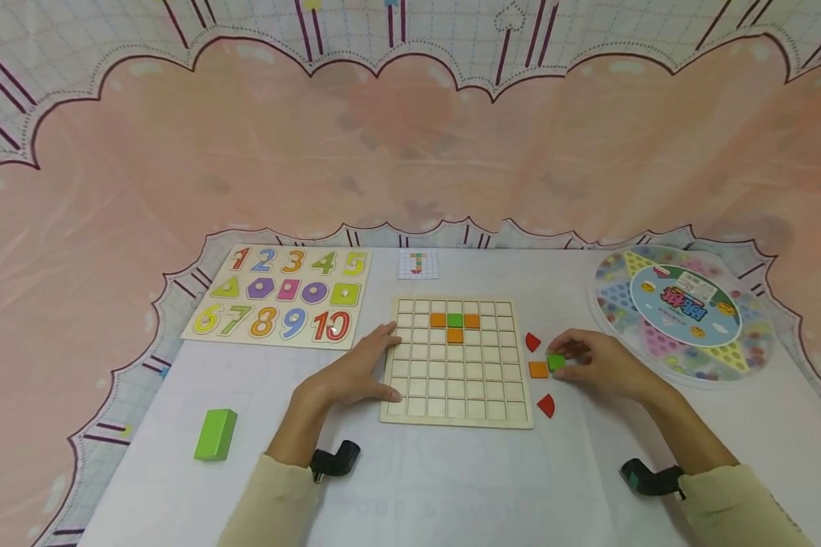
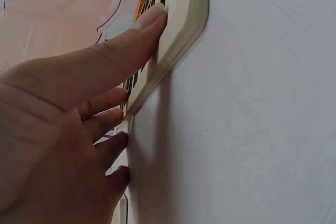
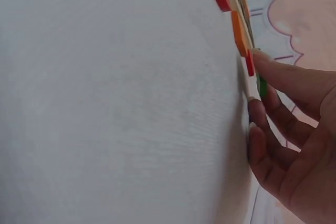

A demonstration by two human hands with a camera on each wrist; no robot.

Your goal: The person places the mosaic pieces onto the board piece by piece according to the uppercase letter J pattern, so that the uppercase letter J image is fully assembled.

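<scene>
A wooden grid board lies mid-table. Near its top are a green square tile and orange tiles, one of them an orange tile just below the green. My left hand rests along the board's left edge, fingers spread; in the left wrist view its thumb presses on the border. Right of the board, my right hand pinches another green square tile, partly hidden by fingers in the right wrist view. Close by lie an orange tile and two red quarter-circle tiles, an upper red piece and a lower red piece.
Behind the board lies a small pattern card with a hook-shaped coloured figure. A number-and-shape puzzle board is at back left, a round game case at back right. At front left sits a green block.
</scene>
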